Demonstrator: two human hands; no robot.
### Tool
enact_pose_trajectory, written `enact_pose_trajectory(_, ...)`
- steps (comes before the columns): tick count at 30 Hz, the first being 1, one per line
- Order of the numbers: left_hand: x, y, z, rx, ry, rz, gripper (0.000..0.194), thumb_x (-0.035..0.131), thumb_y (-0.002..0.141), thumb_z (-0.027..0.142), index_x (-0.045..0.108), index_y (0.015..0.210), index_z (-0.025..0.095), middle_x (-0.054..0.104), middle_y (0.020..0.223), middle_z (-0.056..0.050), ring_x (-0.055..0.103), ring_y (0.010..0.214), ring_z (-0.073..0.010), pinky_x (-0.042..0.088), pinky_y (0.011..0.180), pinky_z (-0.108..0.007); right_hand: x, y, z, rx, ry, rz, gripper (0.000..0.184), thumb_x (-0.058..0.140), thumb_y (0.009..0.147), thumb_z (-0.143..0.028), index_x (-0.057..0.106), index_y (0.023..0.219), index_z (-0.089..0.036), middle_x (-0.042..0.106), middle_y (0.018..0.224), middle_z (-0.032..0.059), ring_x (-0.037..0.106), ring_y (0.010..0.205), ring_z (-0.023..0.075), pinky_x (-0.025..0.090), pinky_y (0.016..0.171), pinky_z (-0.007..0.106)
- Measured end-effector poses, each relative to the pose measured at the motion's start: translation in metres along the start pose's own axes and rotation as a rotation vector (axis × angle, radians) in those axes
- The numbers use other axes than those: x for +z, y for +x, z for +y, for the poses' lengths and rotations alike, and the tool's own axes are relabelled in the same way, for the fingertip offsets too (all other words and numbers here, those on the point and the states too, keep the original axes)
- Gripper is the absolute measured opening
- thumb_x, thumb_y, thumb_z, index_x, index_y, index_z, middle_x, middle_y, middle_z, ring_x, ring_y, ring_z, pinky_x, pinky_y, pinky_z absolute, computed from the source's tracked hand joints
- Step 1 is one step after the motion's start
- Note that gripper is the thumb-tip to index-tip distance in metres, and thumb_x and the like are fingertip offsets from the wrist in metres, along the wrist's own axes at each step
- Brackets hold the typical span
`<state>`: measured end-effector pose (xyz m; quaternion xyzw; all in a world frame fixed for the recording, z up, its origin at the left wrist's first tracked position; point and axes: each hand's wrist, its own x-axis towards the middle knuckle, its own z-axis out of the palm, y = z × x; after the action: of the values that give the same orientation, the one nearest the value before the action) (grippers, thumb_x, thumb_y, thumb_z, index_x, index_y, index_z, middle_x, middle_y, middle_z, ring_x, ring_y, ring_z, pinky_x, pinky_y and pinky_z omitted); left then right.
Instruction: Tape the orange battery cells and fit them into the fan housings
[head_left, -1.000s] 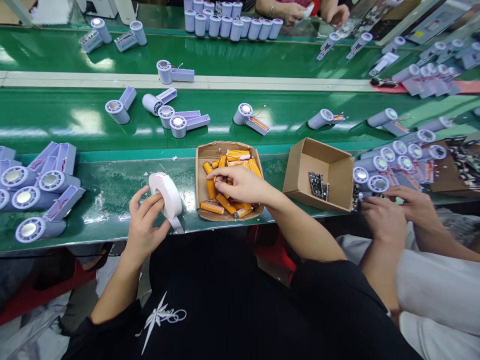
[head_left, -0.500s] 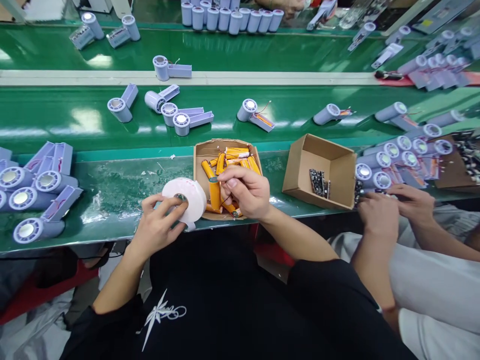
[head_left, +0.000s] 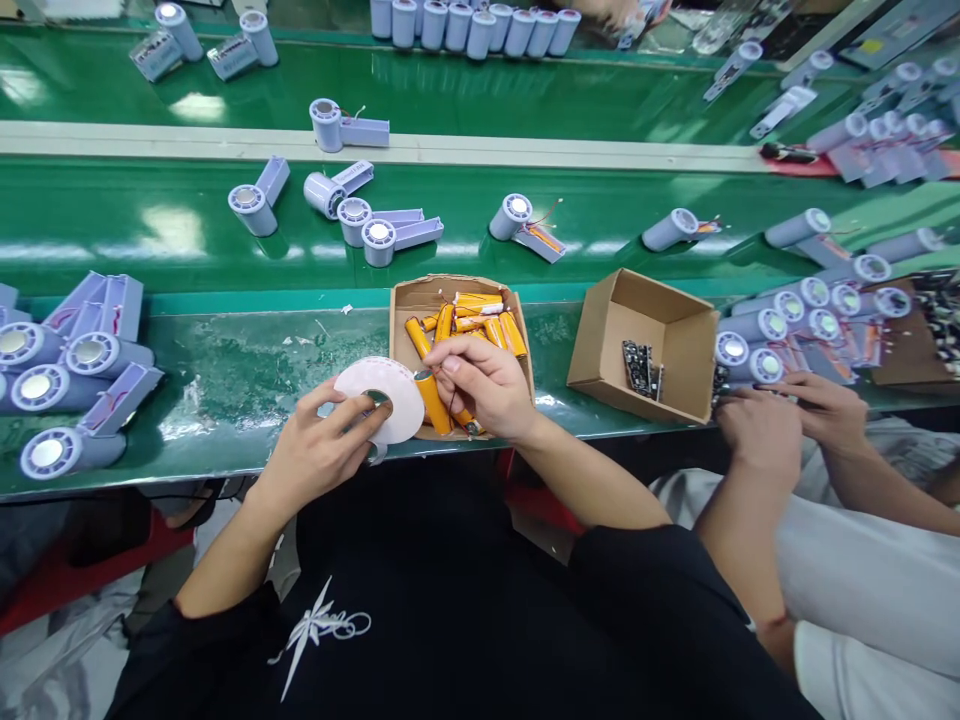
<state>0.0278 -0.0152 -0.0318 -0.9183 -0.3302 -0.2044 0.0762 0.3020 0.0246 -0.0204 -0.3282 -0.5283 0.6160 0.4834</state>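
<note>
My left hand (head_left: 326,440) grips a roll of white tape (head_left: 401,400), with fingertips hooked into its core. Close beside the roll, my right hand (head_left: 484,385) is closed, thumb and forefinger pinched together. An orange cylindrical battery (head_left: 433,403) slants down from under its fingers and appears held there; the fingers hide part of the grip. Whether the pinch also has a bit of tape in it, I cannot tell. Behind and below the right hand stands a cardboard box (head_left: 403,292) with several orange batteries (head_left: 480,303) and thin wires in it.
A second cardboard box (head_left: 592,345) holds small circuit boards (head_left: 640,368). Lilac fan housings (head_left: 49,390) are piled at left, and others (head_left: 379,240) lie on the green conveyor belt (head_left: 187,265). A co-worker's hands (head_left: 765,430) work at right beside more housings (head_left: 757,325).
The battery under my right hand has tipped and sunk slightly. The tape roll has turned and come nearer to it. The whole view has shifted a little.
</note>
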Motion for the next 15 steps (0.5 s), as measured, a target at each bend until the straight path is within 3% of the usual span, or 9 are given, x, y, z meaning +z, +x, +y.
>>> enact_pose_trajectory(3,-0.002,-0.002,-0.006,-0.044,0.024,0.055,0.06,0.073,0.089,0.008,0.072,0.144,0.033,0.082,0.123,-0.002,0.062,0.111,-0.0286,0.055,0.116,-0.051,-0.005,-0.004,0.0,-0.065,-0.084,0.055,0.061,0.081,0.09,-0.069,0.064,0.127,-0.024,0.066,0.088,-0.002,0.061,0.065,0.0118,0.054,0.058,0.024)
enact_pose_trajectory(5,-0.004,-0.002,-0.01,-0.058,0.026,0.1,0.063,0.074,0.089,0.006,0.072,0.145,0.034,0.083,0.122,-0.001,0.061,0.104,-0.0268,0.057,0.115,-0.051,-0.007,-0.008,-0.004,-0.047,-0.245,0.006,0.07,0.091,0.083,-0.065,0.064,0.134,-0.024,0.073,0.105,0.0036,0.069,0.081,0.0165,0.061,0.075,0.03)
enact_pose_trajectory(7,-0.007,0.0,-0.013,-0.045,0.032,0.114,0.065,0.073,0.09,0.004,0.071,0.147,0.035,0.083,0.12,0.0,0.061,0.101,-0.0249,0.058,0.116,-0.049,-0.008,-0.011,-0.012,0.01,-0.448,-0.093,0.054,0.089,0.088,-0.057,0.071,0.127,-0.023,0.078,0.106,0.0062,0.072,0.088,0.0204,0.061,0.085,0.035)
enact_pose_trajectory(9,-0.01,0.004,-0.014,-0.019,0.072,0.121,0.066,0.073,0.091,0.003,0.07,0.149,0.035,0.083,0.12,0.002,0.06,0.102,-0.0242,0.056,0.12,-0.048,-0.011,-0.011,-0.02,0.027,-0.607,-0.146,0.03,0.081,0.097,-0.05,0.077,0.106,-0.021,0.08,0.092,0.0054,0.071,0.083,0.0216,0.059,0.084,0.036)
enact_pose_trajectory(10,-0.011,0.006,-0.013,-0.006,0.094,0.124,0.066,0.073,0.092,0.002,0.07,0.149,0.035,0.083,0.121,0.002,0.059,0.103,-0.0242,0.055,0.122,-0.048,-0.013,-0.009,-0.024,0.03,-0.653,-0.154,0.027,0.079,0.099,-0.047,0.077,0.096,-0.02,0.079,0.085,0.0047,0.07,0.08,0.0214,0.058,0.082,0.036)
enact_pose_trajectory(12,-0.012,0.012,-0.012,0.005,0.127,0.133,0.066,0.073,0.094,0.003,0.068,0.152,0.036,0.083,0.123,0.003,0.059,0.105,-0.0251,0.054,0.121,-0.047,-0.016,-0.005,-0.026,0.04,-0.634,-0.129,0.029,0.082,0.096,-0.046,0.075,0.085,-0.02,0.076,0.079,0.0032,0.069,0.076,0.0206,0.058,0.078,0.035)
enact_pose_trajectory(15,-0.007,0.02,-0.006,-0.032,0.137,0.182,0.068,0.076,0.097,0.011,0.062,0.158,0.037,0.083,0.124,0.001,0.061,0.102,-0.0269,0.056,0.109,-0.047,-0.006,0.002,-0.014,0.021,-0.305,0.05,0.038,0.09,0.086,-0.055,0.074,0.091,-0.02,0.079,0.084,0.0028,0.075,0.082,0.0215,0.064,0.083,0.037)
